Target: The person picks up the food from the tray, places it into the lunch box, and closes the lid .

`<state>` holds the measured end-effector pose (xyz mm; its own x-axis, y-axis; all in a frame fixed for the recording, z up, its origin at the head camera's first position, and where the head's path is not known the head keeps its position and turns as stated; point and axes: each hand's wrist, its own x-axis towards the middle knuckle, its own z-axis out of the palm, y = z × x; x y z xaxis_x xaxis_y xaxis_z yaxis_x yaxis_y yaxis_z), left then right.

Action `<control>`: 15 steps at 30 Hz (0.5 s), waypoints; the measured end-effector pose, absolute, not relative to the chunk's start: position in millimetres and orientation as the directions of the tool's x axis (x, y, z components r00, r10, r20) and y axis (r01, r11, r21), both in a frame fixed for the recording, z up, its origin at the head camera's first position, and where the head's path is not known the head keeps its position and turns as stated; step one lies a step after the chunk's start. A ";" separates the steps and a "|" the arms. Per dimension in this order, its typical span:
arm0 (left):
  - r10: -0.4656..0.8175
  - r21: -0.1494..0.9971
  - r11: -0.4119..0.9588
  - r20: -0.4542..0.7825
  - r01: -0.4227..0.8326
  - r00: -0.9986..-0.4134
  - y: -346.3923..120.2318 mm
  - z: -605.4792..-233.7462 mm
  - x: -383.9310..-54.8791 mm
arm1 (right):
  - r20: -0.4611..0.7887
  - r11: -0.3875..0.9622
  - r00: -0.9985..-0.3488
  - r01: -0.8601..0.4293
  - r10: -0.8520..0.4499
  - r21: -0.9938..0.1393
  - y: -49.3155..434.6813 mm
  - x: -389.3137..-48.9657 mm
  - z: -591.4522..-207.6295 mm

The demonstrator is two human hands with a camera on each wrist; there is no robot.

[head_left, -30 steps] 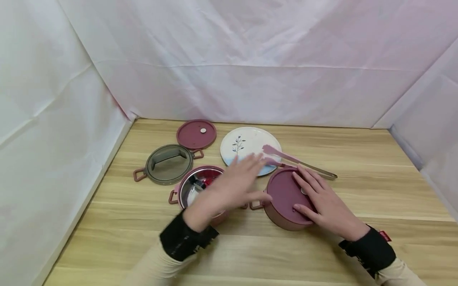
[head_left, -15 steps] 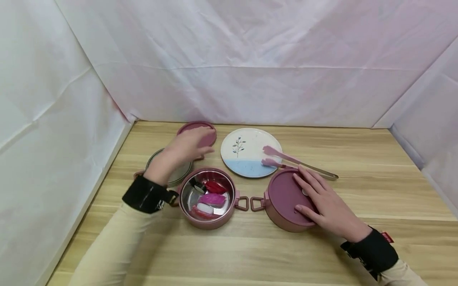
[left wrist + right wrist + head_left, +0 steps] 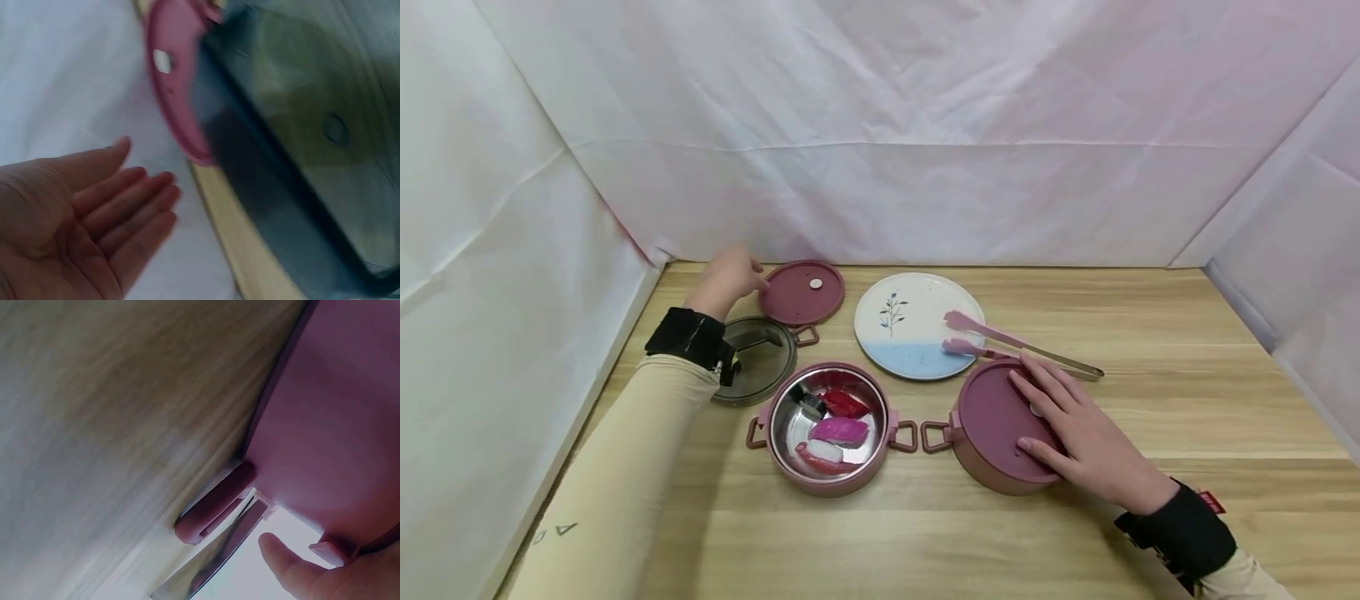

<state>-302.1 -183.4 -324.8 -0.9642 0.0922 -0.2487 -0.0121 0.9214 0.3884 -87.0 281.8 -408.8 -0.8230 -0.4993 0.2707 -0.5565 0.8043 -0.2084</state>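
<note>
My left hand [image 3: 727,279] hovers at the back left, next to a round maroon lid [image 3: 790,307] with a pale knob. In the left wrist view its fingers are loosely extended, with nothing held. Below that wrist lies a smoky see-through lid [image 3: 767,367], partly hidden by the forearm. My right hand [image 3: 1086,437] rests with spread, fairly straight fingers on the maroon top of a covered pot [image 3: 996,433]. An uncovered pot [image 3: 831,487] stands to its left, holding several toy food pieces, including a magenta one [image 3: 839,430] and a red one [image 3: 844,404].
Behind the pots lies a white and blue plate [image 3: 917,325] with a plant drawing. Pink-tipped tongs [image 3: 1015,340] lean across its right edge. White cloth [image 3: 925,200] walls in the wooden table [image 3: 940,542] at the back and sides.
My left hand has swept leftward and back, from above the uncovered pot, over the lids, to the maroon lid's left side. My right hand stays on the covered pot.
</note>
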 end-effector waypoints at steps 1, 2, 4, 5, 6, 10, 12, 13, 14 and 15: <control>0.064 0.355 0.934 -0.253 -0.031 -0.965 -185.6 -328.8 -303.4 | 0.270 0.804 -0.823 -0.557 -0.501 -0.208 281.7 -86.5 -408.7; 0.033 0.329 0.942 -0.263 -0.058 -0.964 -187.5 -332.3 -304.3 | 0.268 0.803 -0.822 -0.558 -0.502 -0.209 281.5 -86.1 -408.5; -0.009 0.290 0.953 -0.278 -0.093 -0.960 -190.1 -337.8 -305.7 | 0.265 0.802 -0.822 -0.559 -0.504 -0.211 281.3 -85.2 -408.3; -0.021 0.286 0.952 -0.290 -0.108 -0.957 -190.7 -339.4 -305.7 | 0.264 0.802 -0.822 -0.559 -0.504 -0.210 281.2 -84.8 -408.3; -0.034 0.291 0.948 -0.301 -0.126 -0.953 -191.2 -340.4 -305.7 | 0.262 0.803 -0.823 -0.558 -0.503 -0.210 281.0 -84.6 -408.2; -0.038 0.335 0.930 -0.326 -0.153 -0.944 -192.8 -341.2 -304.6 | 0.261 0.802 -0.824 -0.558 -0.503 -0.214 280.4 -84.3 -407.7; -0.040 0.329 0.932 -0.323 -0.152 -0.945 -192.7 -341.5 -303.5 | 0.260 0.801 -0.823 -0.559 -0.505 -0.215 279.9 -84.4 -407.7; -0.044 0.320 0.936 -0.315 -0.150 -0.948 -192.4 -341.9 -303.0 | 0.260 0.800 -0.823 -0.560 -0.506 -0.216 279.7 -84.4 -407.9; -0.047 0.309 0.940 -0.303 -0.145 -0.952 -192.0 -342.4 -302.4 | 0.260 0.800 -0.822 -0.561 -0.506 -0.215 279.3 -84.3 -408.2; -0.053 0.299 0.943 -0.291 -0.144 -0.955 -192.1 -342.8 -301.6 | 0.260 0.798 -0.821 -0.563 -0.509 -0.214 279.0 -84.7 -408.6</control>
